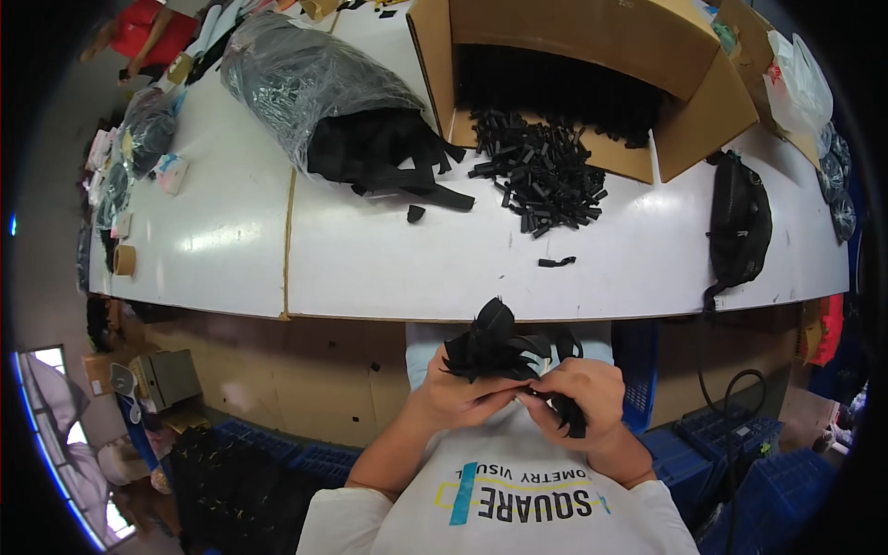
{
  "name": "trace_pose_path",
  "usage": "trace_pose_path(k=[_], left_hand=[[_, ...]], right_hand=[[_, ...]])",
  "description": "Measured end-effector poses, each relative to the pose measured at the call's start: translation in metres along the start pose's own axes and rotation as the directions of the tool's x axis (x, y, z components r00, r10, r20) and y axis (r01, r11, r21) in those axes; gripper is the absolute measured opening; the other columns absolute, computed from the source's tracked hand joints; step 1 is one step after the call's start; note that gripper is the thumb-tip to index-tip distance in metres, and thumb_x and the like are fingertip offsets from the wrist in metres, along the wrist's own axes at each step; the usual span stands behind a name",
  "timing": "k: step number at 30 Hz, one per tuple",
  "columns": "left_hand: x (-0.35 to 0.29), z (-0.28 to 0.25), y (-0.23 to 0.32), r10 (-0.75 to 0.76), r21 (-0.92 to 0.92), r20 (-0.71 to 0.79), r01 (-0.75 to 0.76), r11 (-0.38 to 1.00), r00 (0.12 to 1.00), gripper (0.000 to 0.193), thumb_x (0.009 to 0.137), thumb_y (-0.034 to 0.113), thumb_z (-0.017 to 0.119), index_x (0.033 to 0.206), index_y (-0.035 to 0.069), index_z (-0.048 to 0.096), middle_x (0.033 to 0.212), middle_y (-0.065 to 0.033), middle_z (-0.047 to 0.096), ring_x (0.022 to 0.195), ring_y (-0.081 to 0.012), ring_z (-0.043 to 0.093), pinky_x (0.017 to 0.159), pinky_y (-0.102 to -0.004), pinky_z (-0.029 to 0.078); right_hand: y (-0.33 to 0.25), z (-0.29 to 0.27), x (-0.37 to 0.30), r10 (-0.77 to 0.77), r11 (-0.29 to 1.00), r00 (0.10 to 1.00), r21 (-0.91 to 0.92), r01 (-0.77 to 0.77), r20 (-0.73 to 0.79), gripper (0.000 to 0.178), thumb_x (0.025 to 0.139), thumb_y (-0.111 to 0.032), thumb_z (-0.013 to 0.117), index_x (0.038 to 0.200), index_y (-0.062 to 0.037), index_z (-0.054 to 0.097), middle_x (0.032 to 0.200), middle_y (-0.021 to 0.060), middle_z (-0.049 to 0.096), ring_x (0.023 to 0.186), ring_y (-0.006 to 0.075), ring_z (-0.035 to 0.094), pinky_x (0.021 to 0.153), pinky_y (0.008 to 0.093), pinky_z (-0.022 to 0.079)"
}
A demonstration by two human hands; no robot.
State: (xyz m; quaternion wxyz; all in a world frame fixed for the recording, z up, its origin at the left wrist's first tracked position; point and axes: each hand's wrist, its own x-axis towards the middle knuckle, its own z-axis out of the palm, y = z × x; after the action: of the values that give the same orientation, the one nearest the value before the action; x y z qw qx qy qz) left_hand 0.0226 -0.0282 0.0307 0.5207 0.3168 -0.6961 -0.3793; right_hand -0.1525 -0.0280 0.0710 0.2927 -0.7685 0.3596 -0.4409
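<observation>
Both my hands are in front of my shirt, just off the near edge of the table. My left hand (462,396) is closed around a bunch of black fabric strips (490,344), whose ends fan out above the fingers. My right hand (592,393) pinches close beside it, fingertips meeting the left ones, with a black strip (569,416) hanging at its palm. What lies between the fingertips is too small to make out. On the table ahead is a heap of small black strap pieces (541,176), and one loose piece (556,263) lies nearer to me.
An open cardboard box (592,28) with black contents stands behind the heap. Left of it, a clear plastic bag (305,79) spills black strips (370,153). A black pouch (740,222) lies at the right, tape (124,260) at the left. Blue crates (684,462) stand below; another person (153,37) is far left.
</observation>
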Motion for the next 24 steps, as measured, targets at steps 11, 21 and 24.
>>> trace_pose_path(k=[11,21,24], left_hand=[[-0.005,-0.002,-0.001,-0.062,-0.028,0.018,0.062,0.998,0.998,0.031,0.059,-0.007,0.072,0.087,0.006,0.07,0.09,-0.0118,0.067,0.08,-0.0244,0.065,0.072,-0.0287,0.051],[-0.003,-0.003,0.002,-0.087,0.003,0.021,0.087,0.996,0.996,0.032,0.059,-0.006,0.072,0.088,0.008,0.07,0.089,-0.0115,0.067,0.08,-0.024,0.065,0.071,-0.0281,0.05],[-0.008,-0.003,-0.003,-0.101,-0.003,0.056,0.102,0.995,0.993,0.032,0.06,-0.005,0.073,0.089,0.008,0.07,0.09,-0.0108,0.067,0.08,-0.0238,0.065,0.072,-0.0286,0.051]], right_hand=[[0.005,0.005,0.001,0.04,0.992,0.999,0.119,-0.036,-0.034,0.025,0.064,0.001,0.075,0.082,-0.0015,0.057,0.06,0.0075,0.056,0.046,0.0201,0.053,0.041,0.0269,0.04],[0.007,0.008,-0.004,0.101,0.969,0.994,0.23,-0.087,-0.049,0.023,0.064,0.004,0.074,0.08,-0.0012,0.058,0.063,0.0077,0.059,0.048,0.019,0.055,0.043,0.0253,0.042],[0.007,0.007,-0.005,0.104,0.967,0.993,0.239,-0.09,-0.049,0.023,0.063,0.004,0.074,0.08,-0.0009,0.058,0.063,0.0077,0.058,0.048,0.0188,0.055,0.043,0.0249,0.042]])
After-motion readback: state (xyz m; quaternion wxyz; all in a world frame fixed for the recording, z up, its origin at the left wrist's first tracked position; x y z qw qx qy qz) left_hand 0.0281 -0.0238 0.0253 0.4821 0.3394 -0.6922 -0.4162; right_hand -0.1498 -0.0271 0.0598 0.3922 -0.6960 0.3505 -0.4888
